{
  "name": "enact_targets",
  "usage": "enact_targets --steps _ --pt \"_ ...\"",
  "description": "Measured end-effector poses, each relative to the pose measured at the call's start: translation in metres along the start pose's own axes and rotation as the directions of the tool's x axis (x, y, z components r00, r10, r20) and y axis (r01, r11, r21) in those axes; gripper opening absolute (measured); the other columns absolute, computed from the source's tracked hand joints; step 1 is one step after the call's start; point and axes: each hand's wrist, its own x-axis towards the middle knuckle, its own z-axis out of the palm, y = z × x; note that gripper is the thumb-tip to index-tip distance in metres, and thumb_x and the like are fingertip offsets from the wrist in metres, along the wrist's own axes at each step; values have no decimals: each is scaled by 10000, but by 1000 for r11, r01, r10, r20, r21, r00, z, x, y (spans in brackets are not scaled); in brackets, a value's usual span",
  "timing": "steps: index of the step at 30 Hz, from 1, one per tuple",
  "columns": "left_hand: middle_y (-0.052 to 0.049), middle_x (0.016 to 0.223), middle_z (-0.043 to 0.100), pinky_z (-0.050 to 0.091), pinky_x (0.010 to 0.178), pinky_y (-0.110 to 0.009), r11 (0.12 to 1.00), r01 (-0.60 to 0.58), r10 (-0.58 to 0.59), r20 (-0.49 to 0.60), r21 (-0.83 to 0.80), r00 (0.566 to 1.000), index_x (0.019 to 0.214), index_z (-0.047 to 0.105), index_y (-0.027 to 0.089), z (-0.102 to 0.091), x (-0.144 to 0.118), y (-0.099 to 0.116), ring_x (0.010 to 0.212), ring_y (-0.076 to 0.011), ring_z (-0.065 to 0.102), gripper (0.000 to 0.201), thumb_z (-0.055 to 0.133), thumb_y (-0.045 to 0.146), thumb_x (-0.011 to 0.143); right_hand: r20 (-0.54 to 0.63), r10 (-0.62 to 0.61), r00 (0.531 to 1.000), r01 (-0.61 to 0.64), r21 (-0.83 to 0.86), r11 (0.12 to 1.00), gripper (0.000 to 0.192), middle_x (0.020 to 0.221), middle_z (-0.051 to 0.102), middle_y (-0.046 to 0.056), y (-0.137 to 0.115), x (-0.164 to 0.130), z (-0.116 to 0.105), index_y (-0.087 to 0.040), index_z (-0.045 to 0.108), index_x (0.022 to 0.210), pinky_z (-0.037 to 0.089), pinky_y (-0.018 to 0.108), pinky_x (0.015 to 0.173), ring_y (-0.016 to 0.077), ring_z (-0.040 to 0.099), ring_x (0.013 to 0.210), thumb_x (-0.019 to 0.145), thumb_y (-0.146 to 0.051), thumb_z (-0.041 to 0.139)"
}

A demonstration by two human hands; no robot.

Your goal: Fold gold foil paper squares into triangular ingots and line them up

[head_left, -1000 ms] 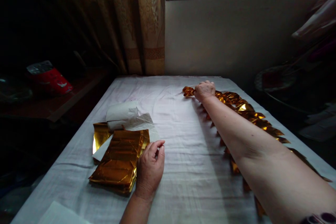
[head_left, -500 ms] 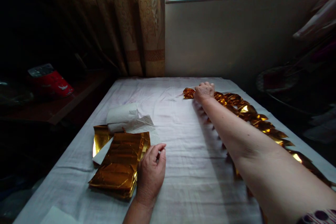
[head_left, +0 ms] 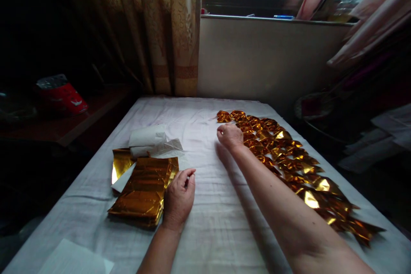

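My left hand (head_left: 180,199) rests on the white cloth against the right side of a stack of gold foil paper sheets (head_left: 141,192). Its fingers are loosely bent, with a small gap at the thumb and nothing in it. My right hand (head_left: 230,136) is above the cloth, just left of the rows of folded gold foil pieces (head_left: 282,154). Its fingers are curled in, and no object shows in them. One folded foil piece (head_left: 224,116) lies beyond that hand at the far left end of the back row. My right forearm covers part of the rows.
Crumpled white paper (head_left: 154,140) lies behind the stack, and another white sheet (head_left: 77,259) near the front left. A red container (head_left: 66,96) stands on a dark side table. A curtain (head_left: 160,30), wall and window sill (head_left: 244,17) border the far edge.
My right hand has come back towards me and left from the far folded foil piece, which stays on the cloth. My left hand stays by the stack. The view has tilted up and turned slightly right.
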Motion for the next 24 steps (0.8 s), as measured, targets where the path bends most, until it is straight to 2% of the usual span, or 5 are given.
enact_targets --steps 7,12,16,20,24 --pt "-47 931 731 539 803 -285 999 -39 40 -30 16 999 992 694 207 -3 3 4 851 -170 682 226 485 220 906 43 -9 999 0 188 982 241 960 741 6 -24 -88 16 -299 765 928 444 244 681 168 670 836 900 -292 525" --pt "-49 926 726 530 785 -272 989 -130 129 14 73 992 1008 684 189 -4 -1 13 841 -168 678 210 503 169 903 38 15 999 -28 380 925 218 924 739 20 -15 -135 17 -266 760 899 460 260 724 184 678 841 873 -256 545" --pt "-40 940 724 519 806 -263 975 -187 176 94 123 980 1021 677 201 -13 2 27 849 -159 673 208 510 157 905 -54 37 998 -8 463 886 225 878 726 36 -4 -160 20 -242 750 847 471 282 747 199 671 834 865 -265 526" --pt "-77 1074 716 493 911 -326 931 -104 38 190 349 981 1057 682 198 -41 12 40 993 -215 648 208 534 222 913 -148 -3 989 83 535 841 227 878 722 41 1 -171 25 -239 740 849 483 300 794 202 661 852 858 -282 517" --pt "-166 1426 530 392 1055 -483 755 49 -197 154 654 968 1329 554 154 -73 21 41 1303 -340 470 482 551 365 896 -151 4 988 87 587 805 220 885 729 31 2 -171 27 -254 737 856 492 301 793 196 662 854 854 -286 520"
